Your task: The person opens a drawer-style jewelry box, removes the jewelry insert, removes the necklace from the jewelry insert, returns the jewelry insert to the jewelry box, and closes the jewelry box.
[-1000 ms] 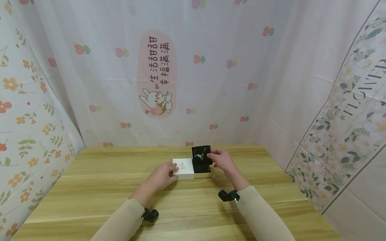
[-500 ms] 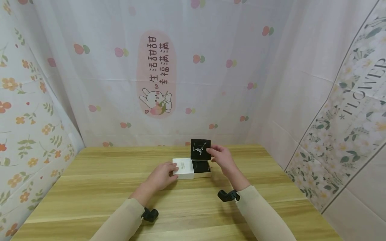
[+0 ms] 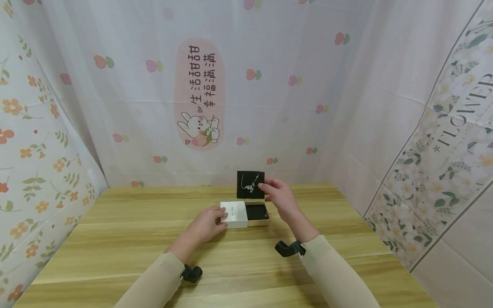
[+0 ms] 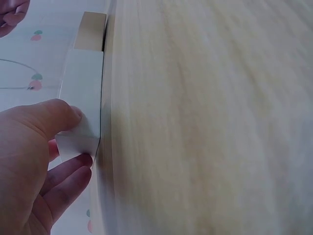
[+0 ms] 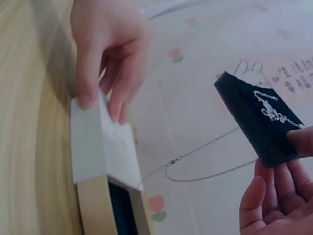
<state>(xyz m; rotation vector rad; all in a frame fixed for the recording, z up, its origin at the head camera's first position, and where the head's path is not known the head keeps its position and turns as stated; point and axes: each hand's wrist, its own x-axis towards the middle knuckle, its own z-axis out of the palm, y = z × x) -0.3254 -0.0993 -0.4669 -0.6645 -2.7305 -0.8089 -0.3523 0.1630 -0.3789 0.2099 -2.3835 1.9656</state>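
Black square foam pad [image 3: 249, 179] had risen higher, near centre frame, above tan card tray [image 3: 259, 223]; apparently out, though silver chain necklace [image 5: 271, 113] trailed boxward. Right hand [image 3: 283, 197] pinched pad's edge; left hand [image 3: 206, 224], fingers curled, gripped white card sleeve [image 3: 235, 213].

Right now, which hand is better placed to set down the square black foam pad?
Probably the right hand: it pinches the pad, while the left hand grips the white rectangular box.

Soft, even light surrounds me; a faint shadow falls on the table [image 3: 235, 265] beside my right sleeve [image 3: 335, 273]. In my left-wrist view the table looks pale, hazy and blurred.
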